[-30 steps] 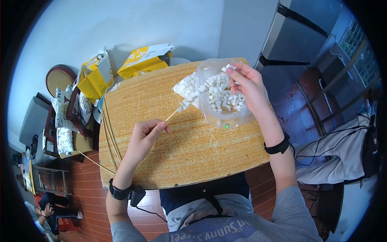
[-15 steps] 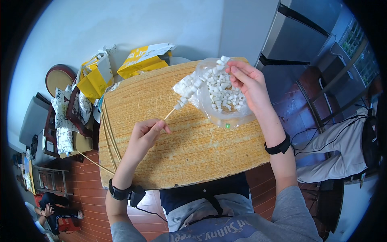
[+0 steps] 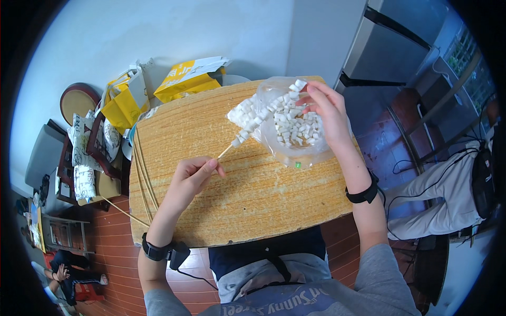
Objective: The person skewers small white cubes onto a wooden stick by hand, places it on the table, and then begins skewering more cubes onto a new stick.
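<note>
My left hand point(image 3: 194, 176) is closed round the near end of a thin wooden skewer point(image 3: 226, 151), which slants away to the right. Small white foam-like chunks point(image 3: 269, 112) are threaded along the skewer in a row. At its far end my right hand point(image 3: 331, 108) pinches a white chunk point(image 3: 299, 84) between thumb and fingers. Below that hand lies a clear plastic bag point(image 3: 290, 157), opened out, with many loose white chunks point(image 3: 295, 126) in it. A heap of white pieces point(image 3: 240, 112) sits to the left of the bag, partly behind the skewer.
The wooden table point(image 3: 253, 195) has a worn, curved edge. Long thin sticks point(image 3: 140, 171) lie along its left side. Yellow and white bags point(image 3: 190, 79) stand behind it. A fridge point(image 3: 379, 52) is at the right, near a person in light trousers point(image 3: 437, 205). Another person sits far left.
The loaded skewer has shifted slightly to the right, along with my right hand, which has dropped a little at the far end. My left hand has barely moved.
</note>
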Demonstrator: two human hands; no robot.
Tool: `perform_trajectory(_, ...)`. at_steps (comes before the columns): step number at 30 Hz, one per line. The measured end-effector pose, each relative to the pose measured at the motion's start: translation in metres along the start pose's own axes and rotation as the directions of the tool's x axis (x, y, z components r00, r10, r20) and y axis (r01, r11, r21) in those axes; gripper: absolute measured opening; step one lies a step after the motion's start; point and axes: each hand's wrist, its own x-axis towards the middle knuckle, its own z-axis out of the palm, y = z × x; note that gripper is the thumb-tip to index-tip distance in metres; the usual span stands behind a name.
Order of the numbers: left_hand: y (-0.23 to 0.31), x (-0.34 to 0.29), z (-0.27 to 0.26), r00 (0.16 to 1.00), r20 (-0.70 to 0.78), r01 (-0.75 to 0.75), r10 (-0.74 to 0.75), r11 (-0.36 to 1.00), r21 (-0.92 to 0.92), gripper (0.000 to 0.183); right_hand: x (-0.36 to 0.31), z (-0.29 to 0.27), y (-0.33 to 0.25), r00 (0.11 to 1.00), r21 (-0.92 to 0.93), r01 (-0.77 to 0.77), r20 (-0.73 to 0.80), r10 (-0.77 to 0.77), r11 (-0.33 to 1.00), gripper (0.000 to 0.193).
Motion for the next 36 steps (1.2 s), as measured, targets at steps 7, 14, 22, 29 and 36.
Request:
perform_trajectory(7,-0.003,0.001,0.0,1.0,-0.021,-0.01,0.011,0.999,0.046,0.03,0.002,-0.003,0.002,1.0,0.037,0.003,0.016,-0.004,0.999,0.02)
perform_trajectory(14,-0.005,0.004,-0.004,0.999,-0.032,-0.037,0.04,0.997,0.074,0.026,0.002,-0.002,0.004,0.998,0.051,-0.039,0.053,0.036,0.998,0.019)
perform_trajectory(22,0.037,-0.023,-0.025,0.929,-0.173,-0.176,0.327,0.802,0.57,0.018,-0.006,0.008,-0.018,0.991,0.173,-0.135,0.023,0.133,0.976,0.033)
perform_trajectory(29,0.055,-0.016,-0.116,0.844,-0.23,-0.063,0.485,0.516,0.854,0.014,-0.006,0.006,-0.01,0.997,0.143,-0.08,0.027,0.077,0.986,0.034)
perform_trajectory(36,-0.001,0.053,-0.152,0.915,-0.1,-0.122,0.391,0.504,0.855,0.016,-0.005,0.007,-0.005,0.994,0.12,-0.107,0.038,0.103,0.987,0.032)
